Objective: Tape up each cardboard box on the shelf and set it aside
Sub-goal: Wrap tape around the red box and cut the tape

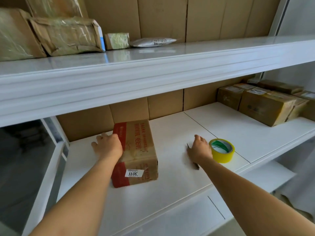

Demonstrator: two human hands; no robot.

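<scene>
The box (138,152) lies on the lower shelf (170,184), towards its left end, standing clear of the cardboard backing behind it. Its long axis runs front to back, from the shelf's front edge towards the backing, skewed slightly. The near end carries a white label reading 3011; red bands mark its left side. Its top looks glossy with tape already, though whether the seam is fully closed cannot be told.

The left hand (109,145) rests against the box's far left edge, fingers spread and relaxed on the shelf beside it, touching rather than gripping. The right hand (200,149) lies flat on the shelf well to the right of the box, fingers extended. A thin dark tool (196,165), a pen or blade, lies under it; whether the hand holds it cannot be told.

The yellow tape (221,150) stands just beside the right hand, on its right, hole upward. The right hand is the nearer to the tape; the left is the nearer to the box.

Judgement: a strip along the seam would run along the long axis, so the box needs no turning. Taped boxes (265,106) stand at the far right.
</scene>
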